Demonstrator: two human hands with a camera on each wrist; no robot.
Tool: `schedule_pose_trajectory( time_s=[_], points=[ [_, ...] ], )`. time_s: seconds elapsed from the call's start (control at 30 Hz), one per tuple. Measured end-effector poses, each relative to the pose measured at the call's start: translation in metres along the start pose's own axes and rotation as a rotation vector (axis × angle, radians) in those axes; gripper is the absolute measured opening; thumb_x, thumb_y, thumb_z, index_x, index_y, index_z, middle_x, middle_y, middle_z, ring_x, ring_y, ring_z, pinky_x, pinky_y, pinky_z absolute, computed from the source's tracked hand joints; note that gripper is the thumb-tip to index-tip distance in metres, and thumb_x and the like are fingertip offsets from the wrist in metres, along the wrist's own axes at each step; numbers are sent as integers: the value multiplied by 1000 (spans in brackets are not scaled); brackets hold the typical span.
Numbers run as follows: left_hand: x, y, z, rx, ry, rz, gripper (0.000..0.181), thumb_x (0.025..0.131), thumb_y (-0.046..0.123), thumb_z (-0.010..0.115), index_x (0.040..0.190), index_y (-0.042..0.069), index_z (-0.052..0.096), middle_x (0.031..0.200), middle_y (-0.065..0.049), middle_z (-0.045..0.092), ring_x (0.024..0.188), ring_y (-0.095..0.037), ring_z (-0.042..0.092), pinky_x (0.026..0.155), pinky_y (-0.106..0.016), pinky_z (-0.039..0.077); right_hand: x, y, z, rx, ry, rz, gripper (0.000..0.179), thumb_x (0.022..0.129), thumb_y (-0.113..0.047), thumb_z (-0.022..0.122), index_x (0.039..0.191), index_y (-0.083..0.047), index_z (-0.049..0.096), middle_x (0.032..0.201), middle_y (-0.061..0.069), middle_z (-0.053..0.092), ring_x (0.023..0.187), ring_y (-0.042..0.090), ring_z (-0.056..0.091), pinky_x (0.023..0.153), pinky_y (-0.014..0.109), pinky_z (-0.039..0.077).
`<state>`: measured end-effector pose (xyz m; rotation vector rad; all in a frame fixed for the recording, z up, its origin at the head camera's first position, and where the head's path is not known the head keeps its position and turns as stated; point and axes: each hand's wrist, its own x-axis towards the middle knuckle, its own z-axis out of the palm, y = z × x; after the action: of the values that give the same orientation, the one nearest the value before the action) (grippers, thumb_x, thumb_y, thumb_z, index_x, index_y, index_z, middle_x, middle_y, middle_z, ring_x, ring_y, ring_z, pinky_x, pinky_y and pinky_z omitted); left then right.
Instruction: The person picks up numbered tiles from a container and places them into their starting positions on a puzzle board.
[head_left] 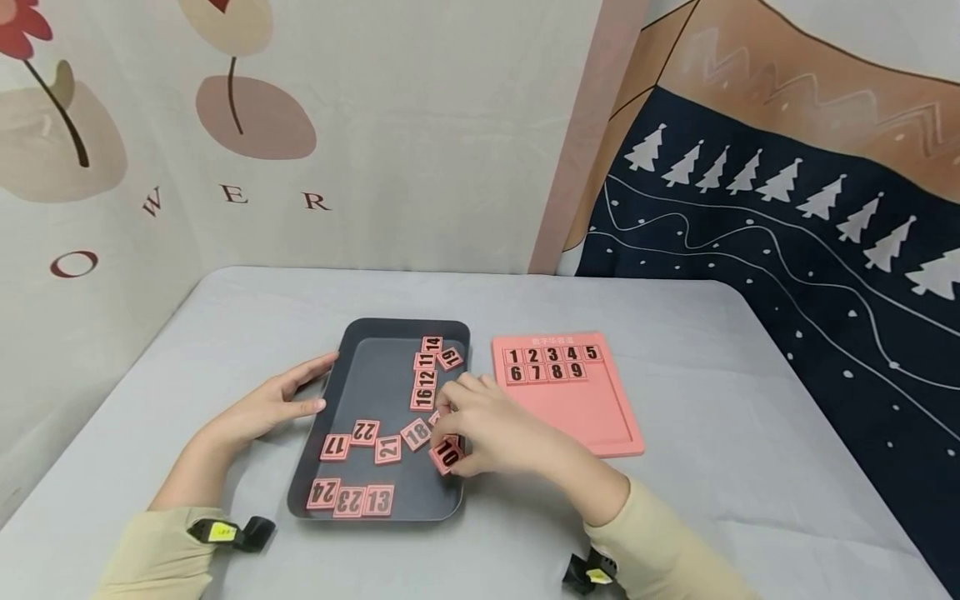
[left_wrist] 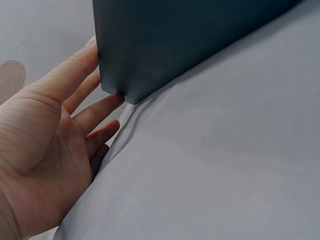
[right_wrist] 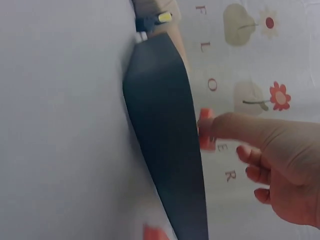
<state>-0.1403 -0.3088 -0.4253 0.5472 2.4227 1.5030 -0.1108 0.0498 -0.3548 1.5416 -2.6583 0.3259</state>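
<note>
At the right side of a dark grey tray (head_left: 367,367), my right hand (head_left: 498,425) pinches the pink number tile marked 10 (head_left: 447,455). In the right wrist view that tile (right_wrist: 206,131) is tilted up above the tray's rim, by the thumb. My left hand (head_left: 262,407) touches the tray's left edge with fingers extended; the left wrist view shows its fingertips against the tray's outer wall (left_wrist: 145,45). Several other number tiles lie in the tray, such as 18 (head_left: 416,434), 21 (head_left: 387,450) and 16 (head_left: 423,398). One tile is mostly hidden behind the right fingers.
Right of the tray lies a pink puzzle board (head_left: 577,417), with tiles 1 to 9 in two rows at its top. Tiles 24, 23 and 13 (head_left: 378,501) line the tray's near end. A pale cloth (head_left: 697,400) covers the table, and printed curtains hang behind.
</note>
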Motion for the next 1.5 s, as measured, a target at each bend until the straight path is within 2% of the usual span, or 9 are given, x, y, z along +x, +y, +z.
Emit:
schedule_pose_trajectory(
  time_s=[0.13, 0.23, 0.43, 0.63, 0.8, 1.1, 1.2, 1.3, 1.5],
  points=[
    [0, 1, -1, -10, 3, 2, 66, 94, 13, 62, 150, 6, 29, 153, -18, 25, 139, -24, 19, 95, -6, 22, -9, 10, -11, 46, 55, -24, 26, 70, -27, 83, 95, -28, 73, 99, -8, 45, 94, 12, 36, 81, 30, 30],
    [-1, 2, -1, -12, -2, 7, 66, 94, 12, 62, 151, 6, 28, 153, -19, 25, 140, -28, 19, 95, -6, 23, -15, 16, -18, 54, 89, -33, 26, 70, -23, 83, 94, -27, 73, 99, -7, 44, 95, 14, 36, 81, 32, 30],
    [-1, 3, -1, -7, -7, -3, 67, 94, 14, 62, 151, 6, 27, 153, -19, 25, 139, -40, 15, 95, -6, 22, -32, 33, -26, 17, 97, -23, 28, 69, -26, 86, 94, -28, 73, 101, -6, 46, 96, 15, 38, 84, 35, 31],
    [-1, 2, -1, 2, -7, -7, 67, 94, 15, 62, 151, 7, 27, 154, -18, 25, 139, -41, 15, 95, -7, 22, -52, 56, -26, -25, 108, -18, 24, 72, -34, 84, 92, -27, 72, 100, -4, 48, 99, 18, 41, 86, 38, 33],
    [0, 1, -1, 1, -9, -3, 67, 94, 15, 62, 151, 6, 27, 154, -18, 25, 139, -41, 15, 95, -7, 22, -68, 76, -27, -67, 128, -15, 18, 75, -32, 81, 88, -27, 70, 96, -4, 47, 96, 19, 41, 82, 39, 32],
    [0, 3, 0, -5, -12, 19, 66, 94, 12, 62, 151, 5, 28, 153, -20, 26, 139, -41, 16, 95, -7, 23, -92, 118, -33, -175, 83, 26, 24, 71, -23, 84, 91, -25, 71, 95, -3, 48, 93, 20, 41, 80, 37, 33],
    [0, 3, -1, -11, -10, 19, 66, 94, 12, 62, 150, 6, 28, 153, -20, 26, 140, -31, 20, 95, -7, 24, -98, 128, -34, -191, 70, 50, 27, 70, -22, 85, 93, -25, 71, 96, -2, 49, 94, 21, 42, 78, 37, 33],
    [-1, 3, -1, -7, -6, 16, 66, 94, 13, 62, 150, 6, 28, 153, -20, 26, 139, -27, 21, 96, -8, 24, -103, 139, -32, -208, 61, 66, 27, 71, -22, 85, 95, -25, 71, 97, -1, 50, 95, 22, 43, 77, 38, 33],
    [-1, 4, 0, -19, -13, 10, 67, 94, 12, 62, 150, 5, 27, 153, -20, 25, 139, -42, 15, 95, -6, 24, -113, 159, -29, -220, 42, 101, 31, 69, -19, 86, 95, -25, 71, 99, 0, 52, 96, 22, 44, 76, 37, 33]
  ],
)
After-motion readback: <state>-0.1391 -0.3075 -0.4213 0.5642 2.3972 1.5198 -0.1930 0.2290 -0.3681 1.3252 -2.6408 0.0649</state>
